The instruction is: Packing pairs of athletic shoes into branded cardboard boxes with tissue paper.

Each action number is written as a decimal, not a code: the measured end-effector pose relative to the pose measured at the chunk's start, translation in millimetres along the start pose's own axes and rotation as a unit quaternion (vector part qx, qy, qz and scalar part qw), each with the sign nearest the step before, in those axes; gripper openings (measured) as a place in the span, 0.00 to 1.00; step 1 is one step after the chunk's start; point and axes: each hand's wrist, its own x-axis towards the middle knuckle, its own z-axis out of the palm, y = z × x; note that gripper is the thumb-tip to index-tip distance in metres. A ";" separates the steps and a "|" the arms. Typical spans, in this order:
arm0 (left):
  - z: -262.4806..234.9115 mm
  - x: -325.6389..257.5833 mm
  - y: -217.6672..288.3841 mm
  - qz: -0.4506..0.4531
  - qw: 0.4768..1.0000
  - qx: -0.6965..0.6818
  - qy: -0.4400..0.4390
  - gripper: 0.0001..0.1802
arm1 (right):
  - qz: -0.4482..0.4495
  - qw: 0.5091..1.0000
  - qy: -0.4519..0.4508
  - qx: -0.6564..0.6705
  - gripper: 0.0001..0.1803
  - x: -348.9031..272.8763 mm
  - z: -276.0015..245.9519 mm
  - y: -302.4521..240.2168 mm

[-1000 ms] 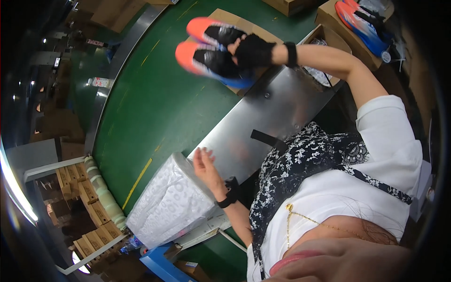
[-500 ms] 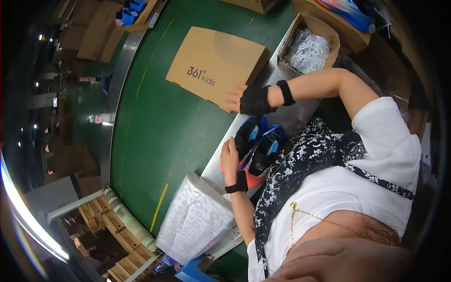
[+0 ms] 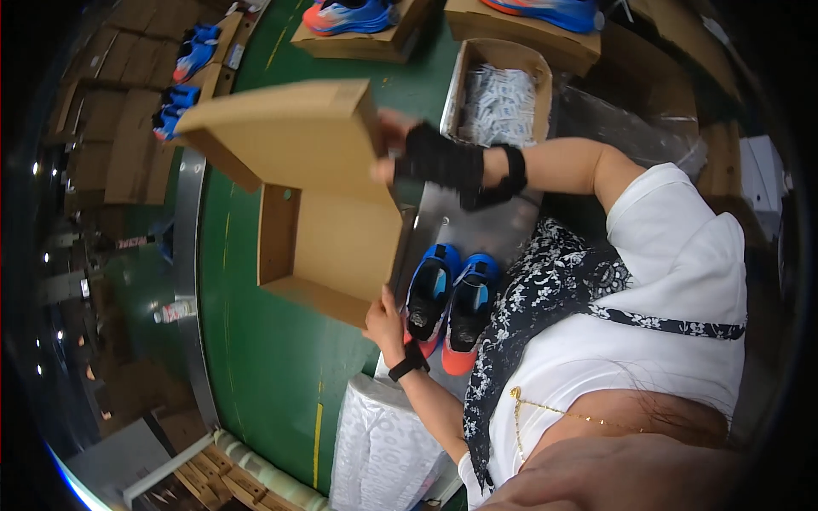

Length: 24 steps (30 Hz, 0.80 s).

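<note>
A brown cardboard shoebox (image 3: 341,247) stands open over the green belt, its raised lid (image 3: 281,123) tilted up toward the far side. Its visible inside is bare cardboard. My right hand (image 3: 439,162), in a black fingerless glove and blurred by motion, grips the lid at its right edge. My left hand (image 3: 386,326), with a black wristband, is closed on the box's near corner. Between the box and my apron, a blue and coral pair of shoes, a left shoe (image 3: 429,294) and a right shoe (image 3: 469,307), rests on the metal ledge (image 3: 490,213), untouched.
A carton of small white packets (image 3: 498,102) sits beyond my right hand. Boxes topped with similar shoes (image 3: 349,17) stand at the far end. A plastic-wrapped white roll (image 3: 379,447) lies near my left forearm. A metal rail (image 3: 192,255) borders the green belt (image 3: 273,375).
The closed shoebox has been opened, its lid lifted by my right hand. My left hand has let go of the shoes and taken the box. The view has shifted.
</note>
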 end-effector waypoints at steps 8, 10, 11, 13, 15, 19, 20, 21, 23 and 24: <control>-9.1 3.7 -1.2 -0.037 0.997 0.044 -0.050 0.32 | 0.128 0.763 -0.339 -0.536 0.24 1.5 -146.9 55.9; -11.5 3.4 5.8 -0.030 0.998 0.021 -0.054 0.30 | 0.072 0.647 -0.500 -0.571 0.16 -8.2 -144.1 87.5; -13.6 1.4 8.3 -0.029 0.998 -0.007 -0.052 0.28 | 0.094 0.646 -0.494 -0.574 0.18 -7.6 -136.5 86.9; -11.3 -5.2 -2.0 0.002 0.993 -0.113 -0.044 0.25 | 0.076 0.726 -0.461 -0.504 0.16 -2.3 -132.0 98.7; -14.4 -13.0 -13.0 0.038 0.974 -0.222 -0.034 0.22 | 0.036 0.783 -0.391 -0.482 0.13 0.2 -146.9 78.1; -51.3 -72.0 -43.7 -0.065 0.926 -0.341 0.147 0.19 | 0.042 0.824 -0.320 -0.466 0.10 14.3 -174.8 64.4; -54.2 -87.8 -63.6 -0.095 0.916 -0.352 0.168 0.19 | 0.034 0.812 -0.316 -0.490 0.10 18.1 -173.5 55.2; -55.9 -101.5 -85.1 -0.121 0.904 -0.365 0.186 0.19 | 0.028 0.799 -0.307 -0.516 0.10 22.1 -174.0 41.9; -58.1 -136.9 -120.2 -0.217 0.874 -0.365 0.236 0.20 | 0.032 0.889 -0.269 -0.368 0.13 29.8 -163.0 20.0; -56.9 -155.1 -139.7 -0.274 0.872 -0.329 0.237 0.20 | 0.117 0.925 -0.265 -0.246 0.14 31.7 -149.2 -0.7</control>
